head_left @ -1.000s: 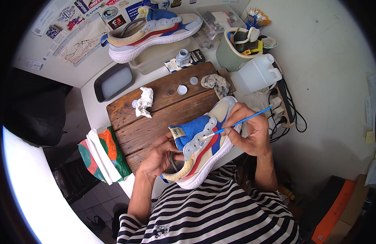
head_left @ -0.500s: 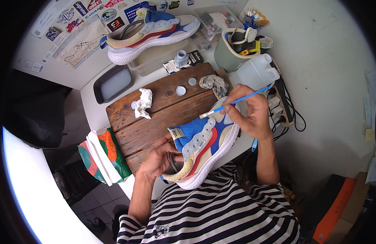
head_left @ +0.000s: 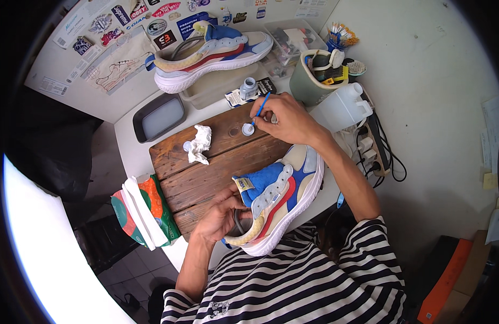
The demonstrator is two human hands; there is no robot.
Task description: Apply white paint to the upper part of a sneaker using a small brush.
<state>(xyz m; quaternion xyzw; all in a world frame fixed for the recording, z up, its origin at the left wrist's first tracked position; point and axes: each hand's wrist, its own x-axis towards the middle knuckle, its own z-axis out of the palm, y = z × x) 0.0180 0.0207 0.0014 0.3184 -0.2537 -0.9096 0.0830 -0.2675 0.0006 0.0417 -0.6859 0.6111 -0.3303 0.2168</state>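
While left hand (head_left: 218, 218) holds sneaker (head_left: 276, 197), blue tongue (head_left: 262, 181), red stripe (head_left: 280, 205) show.

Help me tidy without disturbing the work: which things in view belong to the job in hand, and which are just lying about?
In the job:
- shoe, held by the left hand
- blue brush, in the right hand
- small cap, at the brush's tip
- probably the small jar

Apparently lying about:
- translucent jug
- green bucket
- green-and-orange pack
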